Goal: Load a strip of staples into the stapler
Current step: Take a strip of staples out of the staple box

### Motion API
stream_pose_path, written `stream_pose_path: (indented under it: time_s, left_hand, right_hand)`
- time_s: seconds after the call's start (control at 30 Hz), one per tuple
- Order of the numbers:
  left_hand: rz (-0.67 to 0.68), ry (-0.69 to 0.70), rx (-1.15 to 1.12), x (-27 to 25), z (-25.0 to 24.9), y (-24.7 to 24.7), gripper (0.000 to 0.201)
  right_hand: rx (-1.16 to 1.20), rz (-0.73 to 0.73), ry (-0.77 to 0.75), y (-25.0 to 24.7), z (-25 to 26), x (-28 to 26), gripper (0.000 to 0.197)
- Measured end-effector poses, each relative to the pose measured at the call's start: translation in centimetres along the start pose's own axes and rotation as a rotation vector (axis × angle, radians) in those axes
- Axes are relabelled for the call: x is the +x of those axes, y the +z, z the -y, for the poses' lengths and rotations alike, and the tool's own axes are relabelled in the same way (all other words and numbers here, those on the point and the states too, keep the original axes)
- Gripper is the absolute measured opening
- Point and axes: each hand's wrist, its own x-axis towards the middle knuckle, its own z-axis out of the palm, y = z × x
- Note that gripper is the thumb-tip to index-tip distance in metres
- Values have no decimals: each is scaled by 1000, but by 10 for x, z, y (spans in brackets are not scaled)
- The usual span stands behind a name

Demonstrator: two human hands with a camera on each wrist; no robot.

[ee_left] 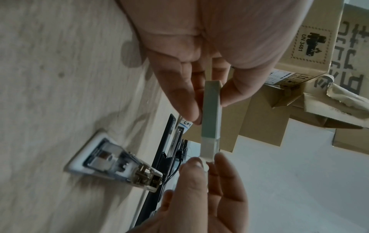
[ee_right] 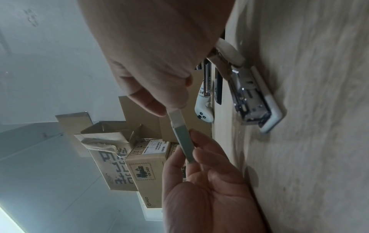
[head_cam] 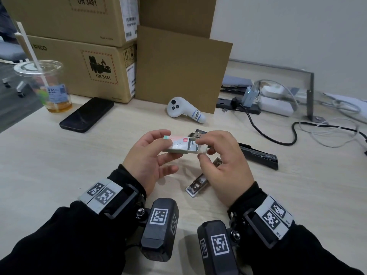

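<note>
Staple box (head_cam: 177,145) held above desk (head_cam: 59,165): left hand (head_cam: 147,155) pinching sleeve, right hand (head_cam: 222,155) pinching inner tray. Advised: slide tray level. Stapler (head_cam: 198,181) open beneath.

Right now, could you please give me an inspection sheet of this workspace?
Surface: pale wood-grain desk.
Job's things: staple box held above the desk, inner tray slid partly out; white stapler lying opened flat on the desk; black stapler beyond it.
Clutter: black phone, plastic cup with straw, white VR controller.
Grippers: left hand grips the box sleeve; right hand pinches the tray end.
Cables: black and white cables trail from a power strip at the right.
Surroundings: stacked cardboard boxes, white wall.
</note>
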Motion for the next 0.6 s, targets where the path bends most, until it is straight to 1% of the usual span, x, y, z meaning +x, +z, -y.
stream_pose_path:
  time_s: [0.13, 0.27, 0.3, 0.47, 0.6]
  left_hand:
    - [-17, -8, -10, 0, 1, 0, 15]
    - [-9, -7, -22, 1, 1, 0, 15]
    - [-5, -4, -21, 1, 1, 0, 15]
    - [27, 24, 39, 0, 3, 1, 14]
    - [61, 43, 83, -2, 5, 2, 16]
  right_hand:
    - [20, -10, 13, 1, -4, 1, 23]
    - [47, 34, 54, 1, -4, 0, 7]
    - [55, 42, 75, 1, -4, 0, 7]
    - [30, 19, 174, -2, -6, 2, 33]
    - [-53, 14, 291, 2, -13, 5, 42]
